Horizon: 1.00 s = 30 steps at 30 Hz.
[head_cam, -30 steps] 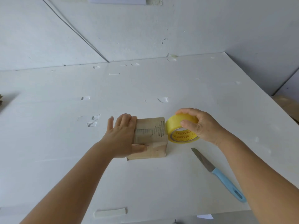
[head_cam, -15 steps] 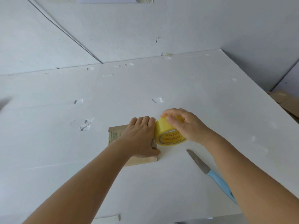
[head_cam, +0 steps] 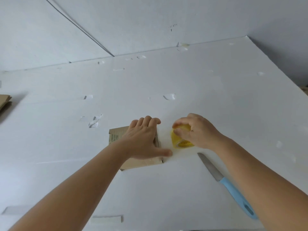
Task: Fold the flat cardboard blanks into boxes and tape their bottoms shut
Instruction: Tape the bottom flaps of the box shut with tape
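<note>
Left hand: your left hand [head_cam: 143, 139] lies flat, fingers straight, pressing the top of the cardboard box [head_cam: 133, 161]; it has slid from the box's left edge to its right.
Right hand: your right hand [head_cam: 195, 130] grips the yellow tape roll [head_cam: 180, 142], now pulled clear of the box.
Meaning: a strip looks drawn across the bottom seam; cutting likely follows.
Knife: the blue-handled knife [head_cam: 231, 185] lies near, on the white table [head_cam: 216, 97].

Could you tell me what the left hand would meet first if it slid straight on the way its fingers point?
Probably nothing close. The left hand lies flat on the cardboard box, fingers pointing up-table. Past the box's far edge the white table shows only small tape scraps, slightly right of that line, before the wall.
</note>
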Available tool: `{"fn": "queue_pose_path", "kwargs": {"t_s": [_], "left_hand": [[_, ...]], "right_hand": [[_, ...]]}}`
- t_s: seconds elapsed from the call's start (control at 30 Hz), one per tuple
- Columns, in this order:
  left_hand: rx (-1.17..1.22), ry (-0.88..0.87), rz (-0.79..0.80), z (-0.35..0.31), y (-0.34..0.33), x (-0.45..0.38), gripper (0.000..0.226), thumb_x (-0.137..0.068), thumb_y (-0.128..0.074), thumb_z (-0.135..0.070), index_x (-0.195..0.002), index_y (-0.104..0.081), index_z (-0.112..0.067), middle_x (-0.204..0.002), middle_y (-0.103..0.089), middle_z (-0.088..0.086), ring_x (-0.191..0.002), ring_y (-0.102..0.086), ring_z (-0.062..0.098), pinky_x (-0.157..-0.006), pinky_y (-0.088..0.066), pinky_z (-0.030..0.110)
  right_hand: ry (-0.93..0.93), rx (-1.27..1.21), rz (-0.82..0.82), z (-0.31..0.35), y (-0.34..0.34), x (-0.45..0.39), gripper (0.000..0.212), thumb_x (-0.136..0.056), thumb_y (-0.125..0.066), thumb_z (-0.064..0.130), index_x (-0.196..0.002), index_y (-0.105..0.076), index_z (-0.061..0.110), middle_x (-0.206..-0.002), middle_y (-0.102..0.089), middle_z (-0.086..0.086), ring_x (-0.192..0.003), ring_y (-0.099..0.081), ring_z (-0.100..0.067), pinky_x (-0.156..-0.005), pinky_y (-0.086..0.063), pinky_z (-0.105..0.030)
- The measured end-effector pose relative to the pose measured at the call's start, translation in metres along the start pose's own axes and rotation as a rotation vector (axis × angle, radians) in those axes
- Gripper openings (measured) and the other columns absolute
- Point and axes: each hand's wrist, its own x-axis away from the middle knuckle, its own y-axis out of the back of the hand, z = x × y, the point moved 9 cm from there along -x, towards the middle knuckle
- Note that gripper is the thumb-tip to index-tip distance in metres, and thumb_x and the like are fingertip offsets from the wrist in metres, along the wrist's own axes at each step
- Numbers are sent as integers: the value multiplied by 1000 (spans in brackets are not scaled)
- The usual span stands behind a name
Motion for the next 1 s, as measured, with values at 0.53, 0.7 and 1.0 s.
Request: {"fn": "queue_pose_path", "kwargs": {"t_s": [0.53, 0.7, 1.0], "left_hand": [[177, -3, 351, -23, -2, -55, 34, -84, -63, -26, -117, -56, -33, -90, -69, -2, -78, -63, 11, -69, -48, 25], [412, 72, 358, -12, -9, -56, 22, -82, -70, -29, -100, -67, -39, -73, -69, -4, -69, -66, 12, -64, -48, 24], [600, 76, 201, -1, -5, -52, 16, -84, -70, -26, -98, -72, -33, -71, -68, -3, -60, -62, 4, -54, -43, 16]], "right_hand": [[127, 167, -56, 27, 16, -2, 19, -98, -39, 35, -102, -51, 21, -86, -56, 6, -79, -47, -13, -80, -26, -26], [141, 190, -127, 31, 21, 2, 15, -98, -41, 31, -99, -52, 21, -84, -55, 10, -79, -46, -12, -86, -32, -29], [-120, -68, -583, -6, 44, 56, 40, -90, -38, 41, -109, -54, 10, -107, -54, -2, -99, -49, -21, -87, -41, -34]]}}
